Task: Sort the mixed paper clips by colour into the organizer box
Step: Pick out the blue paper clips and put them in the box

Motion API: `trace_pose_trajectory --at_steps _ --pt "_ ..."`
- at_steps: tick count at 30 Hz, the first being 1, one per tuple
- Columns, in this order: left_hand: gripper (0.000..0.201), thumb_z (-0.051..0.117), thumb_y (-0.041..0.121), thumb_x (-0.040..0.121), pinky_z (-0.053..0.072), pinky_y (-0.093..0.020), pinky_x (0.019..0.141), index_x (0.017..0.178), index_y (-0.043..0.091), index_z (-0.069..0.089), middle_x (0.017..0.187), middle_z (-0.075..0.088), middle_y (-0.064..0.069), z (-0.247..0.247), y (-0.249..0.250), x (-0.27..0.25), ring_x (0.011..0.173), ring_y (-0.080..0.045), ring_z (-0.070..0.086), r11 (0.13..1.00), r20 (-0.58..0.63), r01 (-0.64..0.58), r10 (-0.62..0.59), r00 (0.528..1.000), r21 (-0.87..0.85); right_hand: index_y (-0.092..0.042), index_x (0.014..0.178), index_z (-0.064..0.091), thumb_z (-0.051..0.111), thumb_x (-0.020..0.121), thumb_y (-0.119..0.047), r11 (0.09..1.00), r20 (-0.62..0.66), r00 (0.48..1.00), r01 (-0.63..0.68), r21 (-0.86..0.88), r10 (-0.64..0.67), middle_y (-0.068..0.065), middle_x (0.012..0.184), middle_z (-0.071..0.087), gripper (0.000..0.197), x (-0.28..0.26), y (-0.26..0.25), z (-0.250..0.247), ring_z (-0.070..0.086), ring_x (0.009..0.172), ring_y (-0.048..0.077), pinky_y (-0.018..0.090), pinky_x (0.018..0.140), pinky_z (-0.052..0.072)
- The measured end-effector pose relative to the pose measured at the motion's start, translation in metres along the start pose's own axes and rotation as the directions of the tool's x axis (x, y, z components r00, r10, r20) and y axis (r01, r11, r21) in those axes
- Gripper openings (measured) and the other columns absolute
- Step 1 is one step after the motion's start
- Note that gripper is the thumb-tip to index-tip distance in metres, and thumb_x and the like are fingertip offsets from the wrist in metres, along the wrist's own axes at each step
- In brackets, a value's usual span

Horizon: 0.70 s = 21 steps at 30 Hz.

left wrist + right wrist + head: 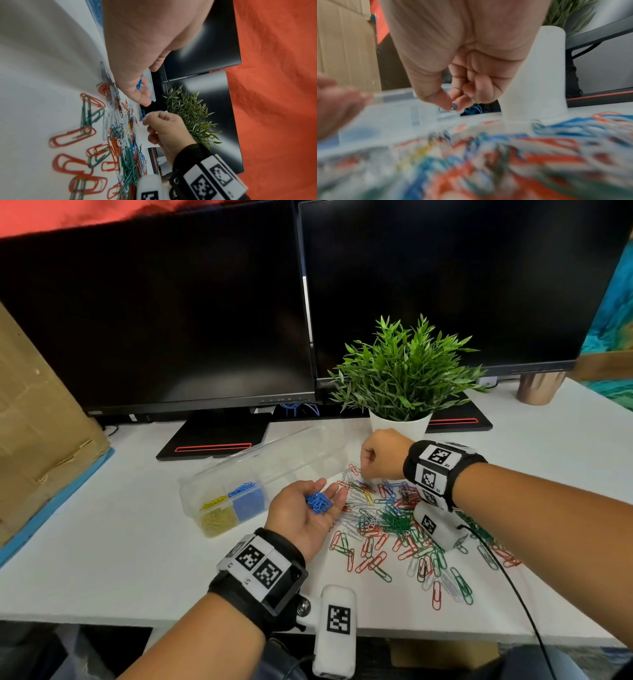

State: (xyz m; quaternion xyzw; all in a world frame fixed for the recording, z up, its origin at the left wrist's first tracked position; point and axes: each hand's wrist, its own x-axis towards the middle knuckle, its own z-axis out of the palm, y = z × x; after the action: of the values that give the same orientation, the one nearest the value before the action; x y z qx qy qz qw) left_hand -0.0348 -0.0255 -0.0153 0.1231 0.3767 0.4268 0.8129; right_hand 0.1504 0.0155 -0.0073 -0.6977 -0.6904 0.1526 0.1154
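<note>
A heap of mixed paper clips (394, 525) in red, green, blue and white lies on the white desk, right of centre. My left hand (334, 501) is palm up beside the heap, with a bunch of blue clips (318, 501) lying in the relaxed palm. My right hand (368, 472) hovers over the heap's far edge. Its thumb and forefinger pinch one blue clip (444, 109). The clear organizer box (191, 498) stands to the left with its lid (274, 453) open. One compartment holds yellow clips (217, 520), and the one beside it holds blue clips (248, 501).
A potted plant in a white pot (399, 426) stands just behind my right hand. Two dark monitors (164, 313) on black stands fill the back. A cardboard box (41, 422) sits at the left and a copper cup (537, 388) at the far right. A black cable (507, 577) crosses the clips.
</note>
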Motion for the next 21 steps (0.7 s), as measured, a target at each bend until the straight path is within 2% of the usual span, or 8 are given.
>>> trace_pose_trajectory --at_steps 2,6,9,12,14,16,18,21 --pt "0.019 0.039 0.004 0.097 0.047 -0.046 0.098 0.101 -0.006 0.053 0.107 0.054 -0.027 0.001 -0.001 0.005 0.109 -0.04 0.055 1.0 0.004 0.017 -0.017 1.0 -0.011 -0.006 0.078 0.071 0.072 0.078 -0.011 0.989 -0.037 0.998 0.06 0.132 -0.056 -0.003 0.068 0.065 0.005 -0.004 -0.01 -0.007 0.055 0.058 0.008 0.024 0.059 0.049" --pt "0.022 0.036 0.013 0.102 0.046 -0.051 0.097 0.11 -0.004 0.048 0.114 0.055 -0.03 0.006 -0.005 0.015 0.115 -0.041 0.055 0.996 -0.003 0.024 -0.024 1.0 -0.083 0.005 0.085 0.071 0.068 0.081 -0.001 0.916 0.217 0.965 0.047 0.399 -0.144 0.002 0.055 0.064 0.008 -0.011 -0.033 -0.012 0.053 0.043 0.012 0.022 0.044 0.049" --pt "0.019 0.035 0.006 0.101 0.053 -0.036 0.081 0.101 -0.002 0.052 0.097 0.054 -0.021 0.008 -0.006 0.018 0.084 -0.03 0.057 0.998 -0.078 -0.005 0.0 0.997 -0.064 0.001 0.083 0.072 0.062 0.085 -0.002 0.958 0.173 0.976 0.077 0.277 -0.128 0.005 0.063 0.068 0.011 -0.005 -0.034 -0.014 0.058 0.044 0.01 0.024 0.047 0.052" --pt "0.025 0.03 0.003 0.1 0.039 -0.023 0.058 0.091 0.0 0.053 0.078 0.045 -0.011 0.006 -0.006 0.02 0.063 -0.016 0.043 1.0 -0.157 0.004 -0.004 0.988 -0.002 -0.007 0.076 0.071 0.059 0.087 -0.009 0.999 0.192 0.981 0.045 -0.022 -0.04 0.012 0.081 0.073 0.016 0.001 -0.028 -0.014 0.063 0.054 0.02 0.029 0.055 0.057" --pt "0.026 0.03 0.003 0.1 0.035 -0.022 0.056 0.089 0.001 0.053 0.076 0.043 -0.009 0.004 -0.006 0.019 0.061 -0.014 0.04 1.0 -0.164 0.025 -0.024 0.986 0.005 -0.01 0.076 0.071 0.062 0.087 -0.015 0.983 0.207 0.978 0.025 -0.184 0.013 0.009 0.078 0.07 0.015 0.002 -0.024 -0.01 0.058 0.052 0.019 0.031 0.062 0.059" --pt "0.022 0.031 0.003 0.099 0.038 -0.023 0.057 0.09 0.001 0.051 0.075 0.043 -0.009 0.004 -0.004 0.018 0.062 -0.015 0.041 0.999 -0.15 0.039 -0.042 0.988 -0.018 -0.008 0.087 0.073 0.066 0.086 -0.02 0.967 0.188 0.982 0.014 -0.255 0.035 0.006 0.078 0.067 0.014 0.0 -0.024 -0.006 0.051 0.049 0.012 0.023 0.054 0.05" --pt "0.019 0.033 0.003 0.099 0.044 -0.025 0.057 0.09 0.002 0.049 0.076 0.044 -0.012 0.003 -0.003 0.016 0.063 -0.018 0.044 0.999 -0.132 0.041 -0.043 0.99 -0.019 -0.004 0.095 0.072 0.064 0.088 -0.018 0.965 0.178 0.983 0.007 -0.263 0.041 0.006 0.075 0.064 0.017 0.0 -0.023 -0.003 0.049 0.052 0.012 0.017 0.049 0.043" --pt "0.017 0.037 0.006 0.1 0.053 -0.031 0.064 0.09 0.0 0.051 0.086 0.048 -0.017 0.004 -0.001 0.011 0.071 -0.025 0.051 0.999 -0.118 0.042 -0.043 0.992 -0.006 0.001 0.098 0.072 0.066 0.088 -0.016 0.977 0.201 0.978 -0.014 -0.213 0.058 0.01 0.086 0.07 0.02 0.003 -0.021 -0.002 0.055 0.06 0.016 0.023 0.058 0.051"
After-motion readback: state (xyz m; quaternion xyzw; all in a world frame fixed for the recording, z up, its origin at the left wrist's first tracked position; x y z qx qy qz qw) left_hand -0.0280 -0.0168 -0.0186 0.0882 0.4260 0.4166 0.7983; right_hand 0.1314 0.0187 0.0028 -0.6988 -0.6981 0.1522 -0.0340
